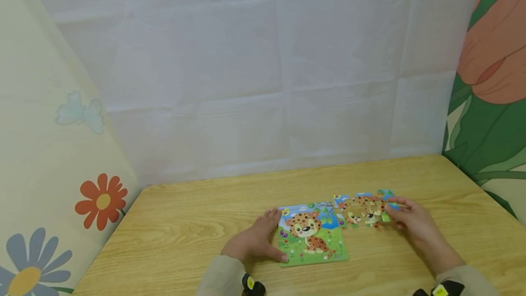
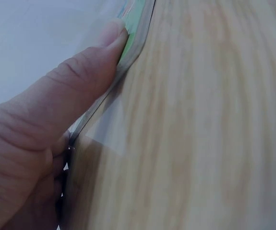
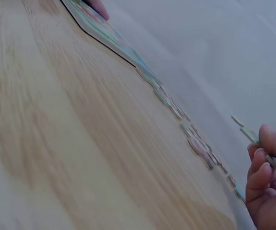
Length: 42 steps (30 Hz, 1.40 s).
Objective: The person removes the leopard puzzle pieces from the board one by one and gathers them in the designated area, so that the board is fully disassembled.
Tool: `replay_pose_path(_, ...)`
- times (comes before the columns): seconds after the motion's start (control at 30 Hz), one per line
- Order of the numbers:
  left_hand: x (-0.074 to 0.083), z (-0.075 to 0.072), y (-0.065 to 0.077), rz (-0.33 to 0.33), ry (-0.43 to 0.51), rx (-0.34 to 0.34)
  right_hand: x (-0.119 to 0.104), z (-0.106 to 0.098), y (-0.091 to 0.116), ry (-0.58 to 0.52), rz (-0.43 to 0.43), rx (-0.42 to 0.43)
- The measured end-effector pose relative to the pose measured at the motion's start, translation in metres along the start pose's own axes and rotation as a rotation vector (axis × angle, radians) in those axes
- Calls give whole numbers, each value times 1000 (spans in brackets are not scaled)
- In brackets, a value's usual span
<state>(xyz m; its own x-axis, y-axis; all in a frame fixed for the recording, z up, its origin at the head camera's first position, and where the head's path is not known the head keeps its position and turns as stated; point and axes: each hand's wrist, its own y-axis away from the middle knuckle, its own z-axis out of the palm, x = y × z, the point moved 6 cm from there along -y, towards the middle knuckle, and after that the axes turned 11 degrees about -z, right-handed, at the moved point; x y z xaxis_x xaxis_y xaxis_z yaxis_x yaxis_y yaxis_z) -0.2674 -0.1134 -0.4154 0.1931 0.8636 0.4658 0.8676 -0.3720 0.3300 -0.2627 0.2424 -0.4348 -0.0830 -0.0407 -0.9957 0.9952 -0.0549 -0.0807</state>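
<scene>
A square puzzle board [image 1: 314,252] with a leopard cub picture lies on the table. My left hand [image 1: 254,242] rests along its left side, fingers at the upper left edge. In the left wrist view the straight thumb [image 2: 80,74] presses on the board's border. Right of the board lie several loose puzzle pieces [image 1: 354,204], with leopard-spot and blue parts. My right hand [image 1: 419,225] is over their right end. Between thumb and fingers it pinches a small puzzle piece [image 3: 249,134], raised off the table in the right wrist view; its picture is hard to read.
The wooden table [image 1: 197,223] spreads out on all sides of the board. A creased white cloth [image 1: 213,67] hangs behind it. Panels with painted flowers flank it, a red flower [image 1: 102,201] on the left and a large pink bloom [image 1: 497,44] on the right.
</scene>
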Motion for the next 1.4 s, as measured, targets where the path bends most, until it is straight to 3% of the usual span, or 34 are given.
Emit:
replay_pose_path(0.4, -3, 2, -2, -12, 1, -1, 4, -17, 0, 234, 19, 31)
replay_pose_path(0.7, -1, 1, 0, -10, 0, 11, 3, -19, -1, 382, 29, 41)
replay_pose_path(1.07, -2, 2, -1, -18, 4, 1, -13, -17, -5, 857, -70, -9)
replay_pose_path(1.4, -2, 1, -3, -21, -20, 3, -18, -13, -5, 978, -97, -32)
